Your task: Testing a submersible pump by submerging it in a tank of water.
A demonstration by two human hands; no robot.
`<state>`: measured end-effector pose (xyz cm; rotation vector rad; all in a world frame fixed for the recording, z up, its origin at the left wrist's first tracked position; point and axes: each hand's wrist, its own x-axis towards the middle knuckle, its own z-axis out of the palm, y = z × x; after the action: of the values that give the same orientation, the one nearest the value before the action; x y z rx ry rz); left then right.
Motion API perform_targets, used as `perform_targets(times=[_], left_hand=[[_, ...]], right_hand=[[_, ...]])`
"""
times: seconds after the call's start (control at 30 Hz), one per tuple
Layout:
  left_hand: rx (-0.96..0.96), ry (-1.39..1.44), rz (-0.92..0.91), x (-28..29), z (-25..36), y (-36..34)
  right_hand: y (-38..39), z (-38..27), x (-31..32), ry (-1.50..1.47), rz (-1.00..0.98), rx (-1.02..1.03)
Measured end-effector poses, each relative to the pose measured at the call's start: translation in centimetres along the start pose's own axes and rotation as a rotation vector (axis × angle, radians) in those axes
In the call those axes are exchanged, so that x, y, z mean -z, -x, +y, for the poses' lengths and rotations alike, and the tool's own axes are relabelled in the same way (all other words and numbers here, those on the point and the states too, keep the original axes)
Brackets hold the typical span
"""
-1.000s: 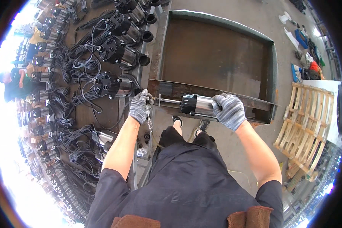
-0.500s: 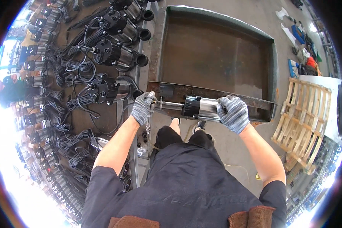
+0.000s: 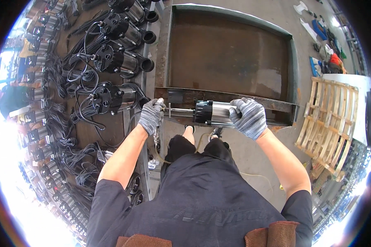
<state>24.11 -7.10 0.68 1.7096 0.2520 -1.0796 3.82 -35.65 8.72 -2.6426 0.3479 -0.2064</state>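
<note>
Gripped by the grey-gloved right hand (image 3: 249,118) at the near edge of the rusty rectangular metal tank (image 3: 294,64), the black-and-silver metal cylinder (image 3: 221,112) could twist free if the grey-gloved left hand (image 3: 151,116), closed on a slim silver metal fitting (image 3: 156,139), pushes off-line.

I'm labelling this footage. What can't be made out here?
In the head view:
- Silver cylinder: right end hidden by the right hand.
- Left hand: anything inside its palm is covered by gloved fingers.
- Co-worker: hands too blurred by rim glare.
- Topmost large pump: cut off by upper edge.
</note>
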Motion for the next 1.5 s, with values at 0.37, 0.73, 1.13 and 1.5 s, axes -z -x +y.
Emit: perform_targets(times=[0.37, 0.73, 1.13, 1.5], left_hand=[[-0.264, 0.696, -0.087, 0.0, 0.5, 3.9], [-0.315, 0.223, -0.552, -21.4, 4.6, 14.1], [-0.437, -0.463, -0.121, -9.9, -9.3, 11.6], [-0.442, -0.660, 0.203, -7.9, -8.6, 13.1]], right_hand=[[2.3, -1.5, 2.8, 0.065, 0.041, 0.294], [14.9, 3.1, 5.4, -0.231, -0.268, -0.441], [25.5, 28.3, 4.7, -0.280, 0.025, -1.007], [16.8, 16.5, 4.3, -0.218, 0.329, -0.605]])
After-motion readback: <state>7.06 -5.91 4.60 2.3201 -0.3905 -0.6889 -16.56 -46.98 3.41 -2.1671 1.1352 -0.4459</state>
